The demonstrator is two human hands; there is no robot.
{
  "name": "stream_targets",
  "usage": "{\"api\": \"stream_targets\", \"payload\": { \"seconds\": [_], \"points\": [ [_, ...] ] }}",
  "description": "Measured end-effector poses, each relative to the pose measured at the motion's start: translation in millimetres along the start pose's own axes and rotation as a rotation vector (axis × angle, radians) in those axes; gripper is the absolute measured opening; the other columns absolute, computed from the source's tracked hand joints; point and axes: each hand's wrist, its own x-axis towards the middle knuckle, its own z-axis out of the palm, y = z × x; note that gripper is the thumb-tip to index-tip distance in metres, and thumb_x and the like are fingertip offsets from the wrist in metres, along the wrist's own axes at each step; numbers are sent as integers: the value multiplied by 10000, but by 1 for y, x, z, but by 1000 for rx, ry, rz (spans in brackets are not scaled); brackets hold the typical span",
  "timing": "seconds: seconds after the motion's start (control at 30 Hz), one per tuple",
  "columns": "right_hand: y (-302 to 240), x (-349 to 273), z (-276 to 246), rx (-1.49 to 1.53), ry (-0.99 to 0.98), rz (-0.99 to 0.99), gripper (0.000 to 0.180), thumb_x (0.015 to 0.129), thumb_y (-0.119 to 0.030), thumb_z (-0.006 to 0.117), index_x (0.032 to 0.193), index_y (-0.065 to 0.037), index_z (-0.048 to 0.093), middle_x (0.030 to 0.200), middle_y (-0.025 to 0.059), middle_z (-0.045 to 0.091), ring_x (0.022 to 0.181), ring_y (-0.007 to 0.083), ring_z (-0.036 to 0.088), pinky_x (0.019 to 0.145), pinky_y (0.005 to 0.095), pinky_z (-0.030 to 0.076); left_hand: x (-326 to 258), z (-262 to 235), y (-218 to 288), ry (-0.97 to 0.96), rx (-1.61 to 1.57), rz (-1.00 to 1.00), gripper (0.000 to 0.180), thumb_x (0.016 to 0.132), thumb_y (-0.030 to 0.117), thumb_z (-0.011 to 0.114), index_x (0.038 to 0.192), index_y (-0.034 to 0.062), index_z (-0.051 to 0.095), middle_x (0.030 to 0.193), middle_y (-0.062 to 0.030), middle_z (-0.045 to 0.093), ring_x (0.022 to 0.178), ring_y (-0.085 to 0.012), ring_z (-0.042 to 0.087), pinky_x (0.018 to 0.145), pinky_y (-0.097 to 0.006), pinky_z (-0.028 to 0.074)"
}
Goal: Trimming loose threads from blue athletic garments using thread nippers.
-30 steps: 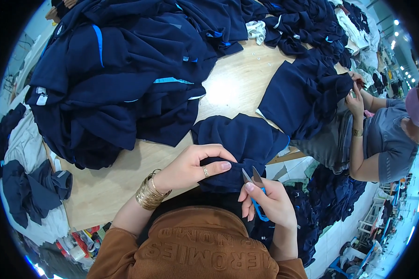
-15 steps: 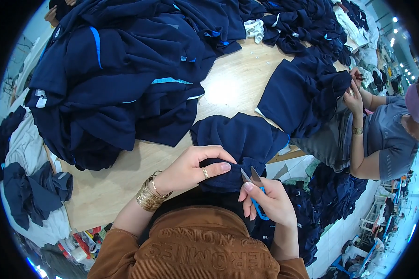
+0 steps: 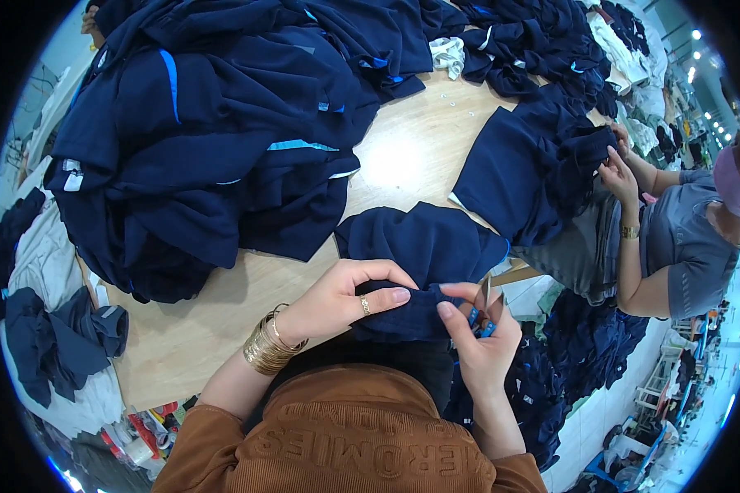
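Note:
A navy garment lies bunched at the table's near edge, its gathered band drawn up in front of me. My left hand is closed on the band, pinching it between thumb and forefinger. Tucked in the fingers of my right hand is a pair of scissors with blue handles, the blades pointing up and away from the cloth. The right thumb and forefinger reach to the band's right end; whether they grip it or only touch it I cannot tell.
A big heap of navy garments with light-blue trims covers the table's left side. To the right, a co-worker handles another navy garment. More navy clothes lie below the table's right edge. A white cloth lies farther back.
My right hand has turned the scissors from pointing at the band to pointing upward in the palm. Its thumb and forefinger have come to the band. The left hand stays in place.

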Motion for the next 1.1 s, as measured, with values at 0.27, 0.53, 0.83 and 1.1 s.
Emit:
{"api": "stream_targets", "payload": {
  "seconds": [0.27, 0.53, 0.83, 1.1],
  "points": [
    [20, 8, 8, -219, 69, -506, 83, 768, 1, 653, 828, -17, 598, 730, 75, 616, 555, 141, 573, 518, 226, 433, 1, 4, 4, 17, -61, -32, 181, 866, 161, 590, 941, -1, 614, 836, -11, 601, 796, -71, 526, 763, -219, 423],
    [11, 11, -15, 141, -117, 69, 135, 829, -85, 623, 897, -15, 530, 712, 28, 569, 551, 87, 531, 518, 207, 423, -2, 2, 4, 57, -149, -93, 178, 861, 153, 593, 923, -13, 610, 834, -6, 596, 805, -63, 519, 768, -213, 415],
    [18, 16, -26, -488, -143, -430, 285, 664, -248, 751, 813, -55, 604, 674, 44, 580, 562, 195, 547, 509, 281, 417, -1, 1, 4, 45, -145, -86, 166, 860, 143, 591, 919, -9, 619, 821, 3, 595, 771, -50, 510, 732, -197, 408],
    [13, 19, -25, -493, -156, -414, 245, 647, -183, 740, 787, -25, 615, 643, 81, 574, 575, 216, 559, 534, 281, 429, 0, 2, 2, 23, -160, -94, 162, 856, 144, 600, 921, -2, 628, 782, 18, 580, 733, -33, 490, 690, -185, 402]
  ]
}}
